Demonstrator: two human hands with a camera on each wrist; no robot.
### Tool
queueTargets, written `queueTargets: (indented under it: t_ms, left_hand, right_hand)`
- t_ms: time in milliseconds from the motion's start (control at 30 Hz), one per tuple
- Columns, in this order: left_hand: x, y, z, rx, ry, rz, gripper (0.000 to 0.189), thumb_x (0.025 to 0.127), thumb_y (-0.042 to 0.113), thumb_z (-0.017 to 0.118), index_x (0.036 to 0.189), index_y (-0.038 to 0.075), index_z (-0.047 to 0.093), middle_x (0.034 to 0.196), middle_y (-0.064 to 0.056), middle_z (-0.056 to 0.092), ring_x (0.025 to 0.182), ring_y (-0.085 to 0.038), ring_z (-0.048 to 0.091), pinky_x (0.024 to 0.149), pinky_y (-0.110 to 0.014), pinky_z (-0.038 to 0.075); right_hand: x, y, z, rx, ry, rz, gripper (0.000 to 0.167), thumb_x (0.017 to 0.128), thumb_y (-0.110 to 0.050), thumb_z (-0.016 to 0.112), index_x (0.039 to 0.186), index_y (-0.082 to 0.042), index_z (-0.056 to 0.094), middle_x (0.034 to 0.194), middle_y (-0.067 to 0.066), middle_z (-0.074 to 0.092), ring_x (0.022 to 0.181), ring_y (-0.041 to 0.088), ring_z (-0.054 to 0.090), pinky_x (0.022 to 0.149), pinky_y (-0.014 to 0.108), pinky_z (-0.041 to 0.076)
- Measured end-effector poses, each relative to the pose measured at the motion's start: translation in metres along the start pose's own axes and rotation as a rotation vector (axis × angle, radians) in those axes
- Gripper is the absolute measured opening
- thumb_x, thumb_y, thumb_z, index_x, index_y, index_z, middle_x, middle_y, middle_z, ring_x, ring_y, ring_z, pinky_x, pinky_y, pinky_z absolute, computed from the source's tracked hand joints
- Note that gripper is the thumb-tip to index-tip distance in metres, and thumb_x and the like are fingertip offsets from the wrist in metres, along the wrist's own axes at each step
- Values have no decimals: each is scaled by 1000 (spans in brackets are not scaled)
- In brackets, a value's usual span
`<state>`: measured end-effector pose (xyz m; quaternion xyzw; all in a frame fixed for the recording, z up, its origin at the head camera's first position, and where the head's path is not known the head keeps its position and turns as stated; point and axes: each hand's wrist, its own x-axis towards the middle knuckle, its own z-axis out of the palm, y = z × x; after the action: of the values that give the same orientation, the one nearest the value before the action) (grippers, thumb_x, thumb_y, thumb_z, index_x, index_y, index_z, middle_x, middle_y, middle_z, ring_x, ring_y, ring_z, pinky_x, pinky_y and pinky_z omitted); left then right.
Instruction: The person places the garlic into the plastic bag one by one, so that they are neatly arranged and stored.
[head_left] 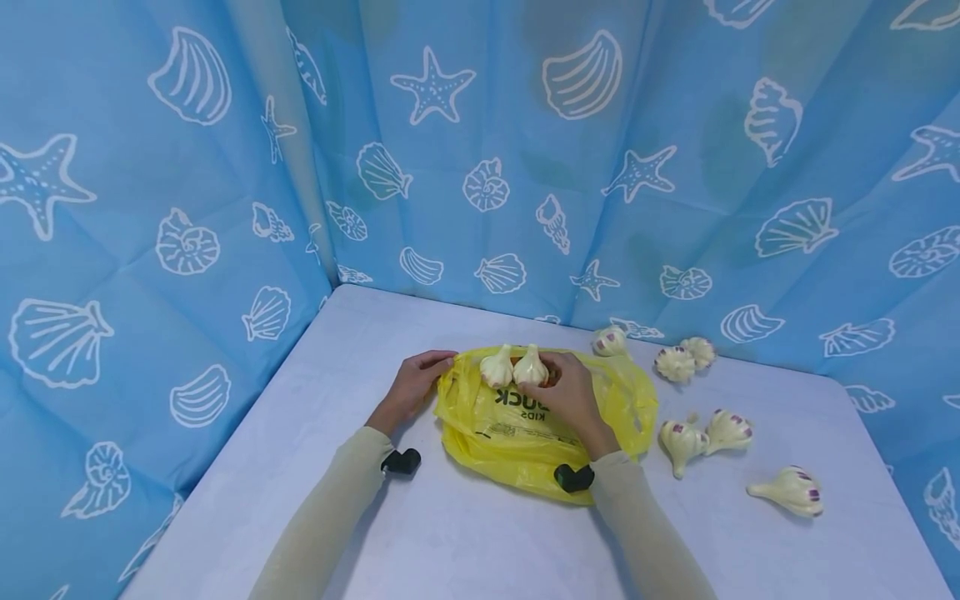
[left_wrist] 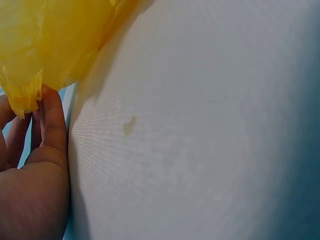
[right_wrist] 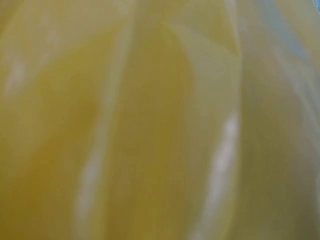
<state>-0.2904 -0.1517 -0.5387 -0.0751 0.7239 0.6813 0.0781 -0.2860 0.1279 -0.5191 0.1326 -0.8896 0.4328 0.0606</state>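
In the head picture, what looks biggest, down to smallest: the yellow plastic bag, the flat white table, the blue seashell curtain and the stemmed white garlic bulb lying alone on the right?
1. Blue seashell curtain
2. Flat white table
3. Yellow plastic bag
4. Stemmed white garlic bulb

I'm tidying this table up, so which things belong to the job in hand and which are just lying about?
Part of the job:
yellow bag, held by the left hand
garlic bulb in the right hand
second bulb beside it

Lying about:
loose bulbs on the table, untouched, though perhaps for later
blue curtain, just background
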Motion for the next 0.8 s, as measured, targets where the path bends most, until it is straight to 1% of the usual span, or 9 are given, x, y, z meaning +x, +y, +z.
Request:
queueTargets:
  t_ms: [233,300,400,533,633,800]
  left_hand:
    - [-1,0,0,8,1,3,23,96,25,63,118,20,69,124,1,62,112,-18,58,97,-29,48]
    - [-1,0,0,11,1,7,23,96,25,63,119,20,69,124,1,62,112,-18,58,97,-29,48]
    - [-1,0,1,12,-2,15,24,96,26,63,119,20,69,124,1,62,112,-18,58,98,-30,48]
    - [1,0,0,8,1,17,23,96,27,63,118,21,69,124,2,62,112,-18,58,98,-30,48]
    - [2,-1,0,9,5,14,24,96,28,64,118,21,69,124,2,62,112,-17,58,98,-30,48]
    - [0,-1,0,16,4,5,24,95,29,64,117,22,69,123,2,62,111,-18,58,98,-31,48]
  right_hand:
    - [-1,-2,-3,6,3,7,57,78,-36,82,127,-13,63,113,4,58,88,21,52,69,34,49]
    - [0,-3,-5,12,7,11,59,78,-36,82,127,-11,62,113,5,58,90,21,55,71,35,52]
    - [0,-7,-10,14,20,17,62,78,-37,82,128,-10,61,114,7,58,96,23,59,78,38,55]
    - [-1,-14,-17,27,30,-3,63,79,-37,81,129,-6,60,117,13,59,105,30,59,86,45,53]
    - [-2,-20,-24,32,46,-26,61,80,-35,81,129,-6,60,118,16,59,106,35,59,85,48,53]
    - [-4,-29,-39,46,89,-72,56,79,-28,82,126,-6,62,117,16,59,107,34,59,84,49,55]
